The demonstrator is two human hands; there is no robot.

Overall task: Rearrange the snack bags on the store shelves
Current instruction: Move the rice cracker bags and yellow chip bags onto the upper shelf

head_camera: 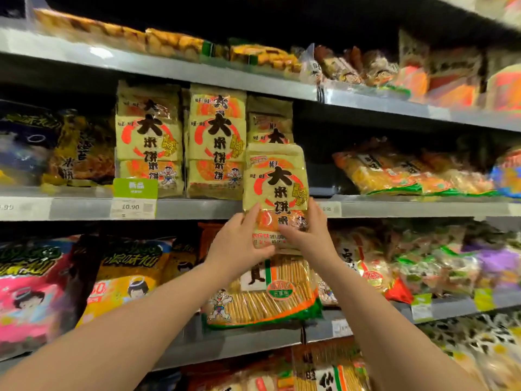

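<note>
I hold a pale yellow rice-cracker bag (275, 182) upright in front of the middle shelf (84, 208). My left hand (239, 244) grips its lower left edge and my right hand (307, 235) grips its lower right edge. The bag sits just ahead of a partly hidden bag of the same kind (269, 122) on the shelf. Two more matching bags (149, 139) (215, 142) stand upright to the left of it.
Dark and orange bags (70, 153) fill the middle shelf's left end, and orange bags (394, 170) lie flat at its right. A dark gap (315, 142) opens right of the held bag. A cracker bag (262, 292) and colourful bags crowd the lower shelf.
</note>
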